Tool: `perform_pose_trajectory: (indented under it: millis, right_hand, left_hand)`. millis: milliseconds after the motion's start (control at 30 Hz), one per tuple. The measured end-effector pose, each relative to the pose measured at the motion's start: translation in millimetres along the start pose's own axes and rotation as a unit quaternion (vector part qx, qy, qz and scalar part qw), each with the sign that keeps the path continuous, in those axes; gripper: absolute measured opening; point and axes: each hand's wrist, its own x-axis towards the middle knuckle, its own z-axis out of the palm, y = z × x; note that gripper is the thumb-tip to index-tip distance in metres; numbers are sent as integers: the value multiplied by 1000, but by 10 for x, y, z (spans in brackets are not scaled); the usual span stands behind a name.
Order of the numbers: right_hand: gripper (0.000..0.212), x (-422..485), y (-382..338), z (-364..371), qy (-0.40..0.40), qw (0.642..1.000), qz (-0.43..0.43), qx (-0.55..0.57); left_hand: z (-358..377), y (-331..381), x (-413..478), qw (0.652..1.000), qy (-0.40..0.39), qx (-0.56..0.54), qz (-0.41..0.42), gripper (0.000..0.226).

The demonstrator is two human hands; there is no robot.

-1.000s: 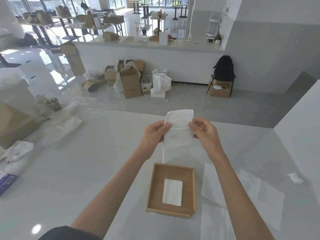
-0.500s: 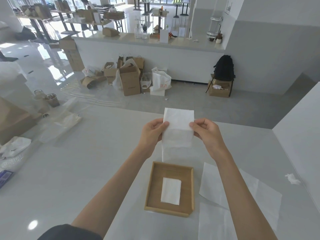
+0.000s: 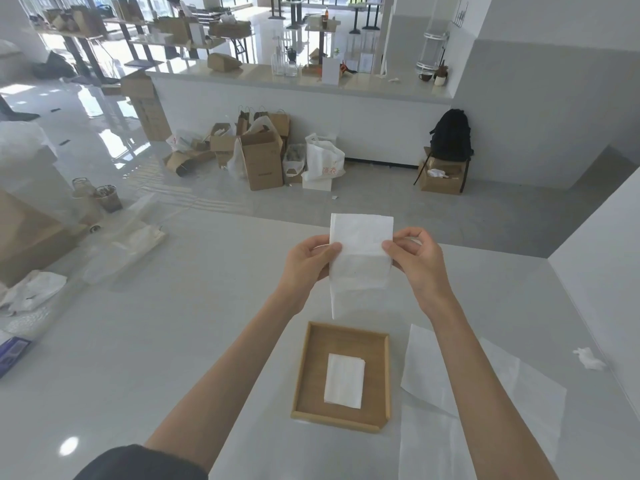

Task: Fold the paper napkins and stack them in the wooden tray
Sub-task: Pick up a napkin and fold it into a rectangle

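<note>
White table point(image 3: 173, 341): left hand point(image 3: 304, 268) and right hand point(image 3: 420, 263) pinch the napkin point(image 3: 360, 261) by its side edges. It's light, limp and tears easily, so grip the edges, then drop it in the wooden tray point(image 3: 310, 372).

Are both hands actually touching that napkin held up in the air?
Touching: head view shows the left hand and the right hand each pinching a side of the napkin.

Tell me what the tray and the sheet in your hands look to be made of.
The tray looks like light wood, possibly bamboo, with a matte finish: it is an even tan and shows no glare. The held napkin looks like thin white tissue paper, also matte: its lower half lets light through and hangs limp below a soft crease. The ply cannot be told.
</note>
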Motion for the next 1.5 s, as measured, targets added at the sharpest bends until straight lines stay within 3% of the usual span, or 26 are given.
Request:
perform_pose_trajectory:
  millis: [100,200,300,433,600,900,1100,1233,1367,1500]
  right_hand:
    - [21,8,-9,-20,13,1000,-22,1]
    - [29,-15,-22,-48,-47,999,-19,-6]
    - [27,-51,4,-37,-84,991,-43,-94]
    - [18,-62,44,-25,-40,986,-91,-134]
    - [19,-46,5,-65,-33,983,-104,-146]
    - [18,7,39,-47,-23,957,-142,-254]
    - [9,51,42,-25,-36,929,-170,-328]
    - [11,34,-21,-36,-53,944,-157,-285]
    - [12,4,-53,-19,-39,977,-124,-167]
    - [50,-51,8,-77,-133,982,-64,-120]
  left_hand:
    - [8,20,-17,1000,1,23,12,19]
    - [13,34,-25,998,20,42,33,16]
    - [6,51,-19,995,23,74,58,29]
    - [3,66,-8,986,-18,137,97,54]
    - [13,50,9,956,21,260,135,24]
    - [60,66,46,935,91,313,143,18]
    - [91,119,28,926,95,331,157,18]
    - [74,147,47,936,35,320,142,12]
    - [102,127,56,954,52,270,122,10]
    - [80,127,62,957,60,259,115,10]
